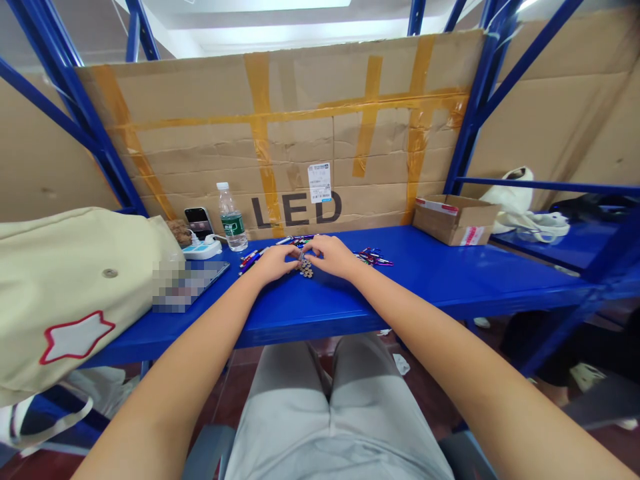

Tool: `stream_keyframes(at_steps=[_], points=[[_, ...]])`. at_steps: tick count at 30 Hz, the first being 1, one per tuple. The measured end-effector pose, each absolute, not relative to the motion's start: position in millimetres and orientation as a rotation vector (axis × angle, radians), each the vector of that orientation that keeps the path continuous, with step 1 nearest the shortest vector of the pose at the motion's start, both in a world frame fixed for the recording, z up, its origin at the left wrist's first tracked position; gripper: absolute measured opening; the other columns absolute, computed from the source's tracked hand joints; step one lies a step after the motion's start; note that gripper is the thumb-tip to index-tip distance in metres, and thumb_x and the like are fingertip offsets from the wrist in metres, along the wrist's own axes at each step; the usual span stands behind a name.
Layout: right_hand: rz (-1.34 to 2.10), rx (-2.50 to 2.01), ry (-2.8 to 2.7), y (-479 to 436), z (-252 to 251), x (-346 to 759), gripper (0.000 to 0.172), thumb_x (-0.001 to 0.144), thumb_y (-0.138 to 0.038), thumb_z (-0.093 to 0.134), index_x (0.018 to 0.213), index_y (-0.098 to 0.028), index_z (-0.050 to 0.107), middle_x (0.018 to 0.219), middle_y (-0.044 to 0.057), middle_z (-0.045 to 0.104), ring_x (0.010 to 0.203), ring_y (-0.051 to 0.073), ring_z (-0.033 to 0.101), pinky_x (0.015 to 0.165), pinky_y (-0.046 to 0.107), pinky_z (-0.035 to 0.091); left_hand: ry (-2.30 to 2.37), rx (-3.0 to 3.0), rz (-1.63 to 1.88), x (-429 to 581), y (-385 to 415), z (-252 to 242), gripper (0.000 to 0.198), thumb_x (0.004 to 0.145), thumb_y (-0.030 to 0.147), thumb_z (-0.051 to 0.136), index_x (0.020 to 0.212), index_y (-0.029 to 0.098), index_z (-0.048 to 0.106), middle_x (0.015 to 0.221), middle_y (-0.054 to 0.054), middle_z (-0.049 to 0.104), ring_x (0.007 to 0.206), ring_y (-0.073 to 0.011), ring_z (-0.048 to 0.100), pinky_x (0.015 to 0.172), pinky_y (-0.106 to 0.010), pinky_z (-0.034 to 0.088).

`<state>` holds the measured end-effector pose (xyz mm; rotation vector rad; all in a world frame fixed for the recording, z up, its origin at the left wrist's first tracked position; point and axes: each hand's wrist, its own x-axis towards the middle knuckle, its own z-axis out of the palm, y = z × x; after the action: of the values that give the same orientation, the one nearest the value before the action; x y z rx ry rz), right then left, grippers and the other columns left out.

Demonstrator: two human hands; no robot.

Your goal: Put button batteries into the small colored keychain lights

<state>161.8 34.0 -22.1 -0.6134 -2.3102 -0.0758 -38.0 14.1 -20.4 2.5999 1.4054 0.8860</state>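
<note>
On the blue table (300,303), my left hand (276,263) and my right hand (330,255) meet fingertip to fingertip. Both are pinched round something small and greyish that I cannot make out. Just beneath the fingertips lies a little pile of small metallic pieces (307,270). Slim coloured pen-like sticks (250,259) lie beyond and beside my left hand. More thin pieces, red, purple and blue (374,257), are spread to the right of my right hand.
A water bottle (233,223), a white power strip (203,249), a phone (199,223) and a flat dark device (213,272) stand or lie at the left, beside a cream bag (75,267). An open cardboard box (453,220) sits back right. A cardboard wall (200,153) closes the rear.
</note>
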Motion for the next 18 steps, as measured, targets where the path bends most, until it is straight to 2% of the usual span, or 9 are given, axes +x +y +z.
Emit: stream_keyframes(at_steps=[9,13,15,18], points=[[-0.102,-0.667,-2.390,30.3,-19.8,162.9,0.021,0.083,-0.019,0.052,0.099,-0.019,0.065,0.087,0.004,0.066,0.079,0.016,0.056,0.070,0.025,0.035,1.467,2.623,0.821,-41.4,17.4,-22.6,0.016,0.075,0.024,0.059,0.088,0.019,0.067,0.089,-0.001,0.071,0.084,-0.0187,0.064,0.080,-0.028,0.047],[0.025,-0.792,-2.248,35.9,-24.1,163.5,0.026,0.083,-0.020,0.049,0.106,-0.016,0.060,0.078,0.002,0.064,0.070,0.014,0.054,0.064,0.024,0.036,1.485,2.600,0.837,-42.5,17.9,-22.2,0.017,0.074,0.021,0.058,0.089,0.020,0.067,0.089,0.000,0.071,0.082,-0.0173,0.064,0.076,-0.026,0.048],[0.043,-0.842,-2.254,38.6,-26.3,164.4,0.024,0.081,-0.022,0.051,0.101,-0.016,0.062,0.079,0.002,0.065,0.070,0.015,0.055,0.064,0.024,0.037,1.511,2.630,0.840,-42.5,18.0,-21.6,0.016,0.074,0.020,0.058,0.088,0.020,0.066,0.089,0.000,0.071,0.084,-0.0178,0.064,0.078,-0.027,0.047],[0.025,-0.892,-2.419,40.2,-28.4,165.4,0.018,0.078,-0.026,0.056,0.090,-0.019,0.068,0.090,0.005,0.067,0.082,0.017,0.058,0.070,0.025,0.038,1.533,2.670,0.838,-42.2,17.7,-21.0,0.015,0.074,0.021,0.060,0.087,0.021,0.067,0.089,0.000,0.071,0.086,-0.0184,0.063,0.081,-0.028,0.046]])
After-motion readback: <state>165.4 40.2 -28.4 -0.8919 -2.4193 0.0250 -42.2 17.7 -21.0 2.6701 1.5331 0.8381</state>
